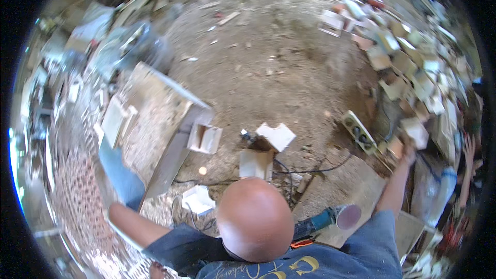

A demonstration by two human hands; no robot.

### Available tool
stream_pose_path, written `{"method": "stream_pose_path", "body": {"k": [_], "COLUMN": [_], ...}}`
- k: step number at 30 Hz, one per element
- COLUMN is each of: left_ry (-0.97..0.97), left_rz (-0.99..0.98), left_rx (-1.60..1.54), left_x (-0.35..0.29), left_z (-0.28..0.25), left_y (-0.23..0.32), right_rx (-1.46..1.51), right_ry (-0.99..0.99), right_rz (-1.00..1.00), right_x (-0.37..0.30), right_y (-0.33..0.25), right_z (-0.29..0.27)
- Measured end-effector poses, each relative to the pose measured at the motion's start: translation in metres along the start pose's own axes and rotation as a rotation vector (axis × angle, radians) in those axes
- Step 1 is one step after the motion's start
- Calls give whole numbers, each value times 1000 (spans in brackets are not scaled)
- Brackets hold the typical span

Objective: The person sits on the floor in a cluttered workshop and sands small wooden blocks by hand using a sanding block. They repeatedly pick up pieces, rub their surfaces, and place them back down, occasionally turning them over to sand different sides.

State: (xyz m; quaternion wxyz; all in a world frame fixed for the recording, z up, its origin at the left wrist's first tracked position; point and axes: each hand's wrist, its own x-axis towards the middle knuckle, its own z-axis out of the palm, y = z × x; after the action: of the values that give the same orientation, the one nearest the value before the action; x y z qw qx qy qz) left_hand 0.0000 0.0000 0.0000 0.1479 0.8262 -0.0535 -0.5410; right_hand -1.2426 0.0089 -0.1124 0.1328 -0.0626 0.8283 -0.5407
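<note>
Block (pixel 415 133), pale, at right, appears against the right hand (pixel 408 151) (openness and grip too blurred to tell; left hand out of sight); probably stiff, chippable, best gripped across broad sides.

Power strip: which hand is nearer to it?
Right: the right hand is just right of the power strip; the left arm is far left, its hand unclear.

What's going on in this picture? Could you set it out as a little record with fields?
Right hand: at a pale block; blurred, grip unclear
Left arm: bent, hand unclear
Block heap: right side
Power tool: teal, round disc
Power strip: left of the right hand
Another person's hand: far right
</note>
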Motion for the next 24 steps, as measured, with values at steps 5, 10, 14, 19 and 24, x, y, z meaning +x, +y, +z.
{"method": "stream_pose_path", "body": {"k": [5,10,14,19,24], "left_ry": [-9,-141,-307,-429,-425], "left_rz": [142,506,726,831,805], "left_rx": [388,680,797,840,843], "left_x": [-22,52,13,-29,-15], "left_z": [34,291,435,505,519], "left_y": [-19,161,243,271,275], "right_rx": [870,-1,-162,-64,-313], "right_ry": [-899,-1008,-1334,-1301,-295], "right_rz": [-197,-329,-848,-926,-684], "right_x": [-41,-213,-346,-358,-133], "right_y": [-97,-213,-237,-237,-206], "right_z": [1,195,321,350,257]}}
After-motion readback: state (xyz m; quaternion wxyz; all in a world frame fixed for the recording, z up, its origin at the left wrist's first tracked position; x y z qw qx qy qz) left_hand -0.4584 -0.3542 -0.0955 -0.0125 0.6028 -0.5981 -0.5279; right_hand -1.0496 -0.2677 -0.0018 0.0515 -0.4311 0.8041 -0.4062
